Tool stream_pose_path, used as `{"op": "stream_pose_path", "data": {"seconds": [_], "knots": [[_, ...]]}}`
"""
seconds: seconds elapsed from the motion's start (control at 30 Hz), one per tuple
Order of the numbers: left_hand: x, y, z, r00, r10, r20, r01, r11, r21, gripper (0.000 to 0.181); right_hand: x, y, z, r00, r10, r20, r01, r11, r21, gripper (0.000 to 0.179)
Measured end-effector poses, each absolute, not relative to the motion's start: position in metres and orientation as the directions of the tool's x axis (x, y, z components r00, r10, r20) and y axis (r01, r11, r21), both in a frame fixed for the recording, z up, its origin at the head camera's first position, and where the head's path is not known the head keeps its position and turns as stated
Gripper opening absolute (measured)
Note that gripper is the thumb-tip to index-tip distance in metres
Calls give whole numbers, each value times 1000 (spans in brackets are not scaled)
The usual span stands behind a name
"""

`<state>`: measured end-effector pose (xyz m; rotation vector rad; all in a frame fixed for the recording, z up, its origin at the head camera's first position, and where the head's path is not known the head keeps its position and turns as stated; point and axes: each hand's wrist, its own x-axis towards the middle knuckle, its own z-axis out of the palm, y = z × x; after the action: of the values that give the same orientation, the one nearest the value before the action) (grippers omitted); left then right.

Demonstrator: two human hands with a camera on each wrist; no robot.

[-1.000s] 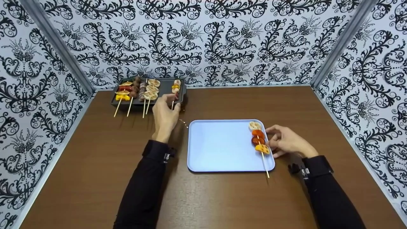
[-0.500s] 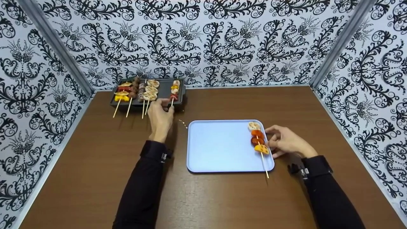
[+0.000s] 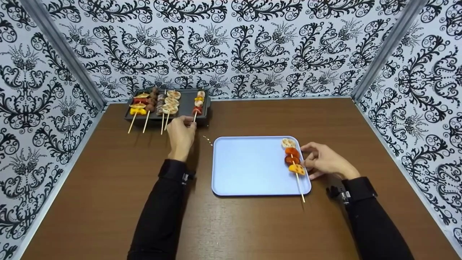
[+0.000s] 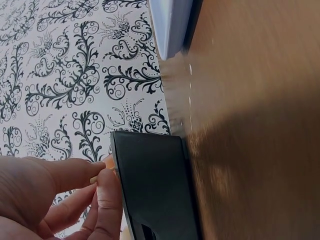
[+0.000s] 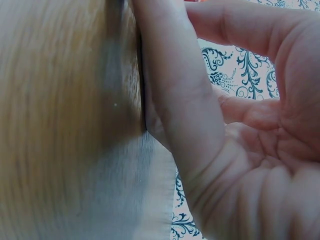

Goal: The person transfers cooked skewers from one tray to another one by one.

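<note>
Currently left hand pinches skewer by its stick, food just beyond on grill; right hand relaxed against tray

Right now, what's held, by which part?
Left hand: red-white-yellow food skewer, by its bare wooden stick. Right hand: at the pale-blue rectangular tray; grip unclear.

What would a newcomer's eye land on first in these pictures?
Probably the black-and-white wallpaper filling the background. Next, the pale blue tray near the middle, with a colorful skewer along its right side, beside the right hand. Then the dark grill at back left, where the left hand pinches the rightmost skewer by its stick.
</note>
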<state>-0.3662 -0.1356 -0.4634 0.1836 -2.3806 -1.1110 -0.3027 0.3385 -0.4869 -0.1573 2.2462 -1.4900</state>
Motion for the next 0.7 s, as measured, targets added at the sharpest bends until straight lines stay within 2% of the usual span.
{"op": "stream_pose_path", "data": {"seconds": [0.27, 0.7], "knots": [[-366, -138, -463, -869, -306, 389, 65, 708, 703, 7, -304, 339, -488, -899, -328, -290, 140, 412, -900, 56], [-361, -141, -460, -909, -283, 305, 18, 706, 708, 6, -303, 339, -488, -900, -323, -292, 140, 421, -896, 58]]}}
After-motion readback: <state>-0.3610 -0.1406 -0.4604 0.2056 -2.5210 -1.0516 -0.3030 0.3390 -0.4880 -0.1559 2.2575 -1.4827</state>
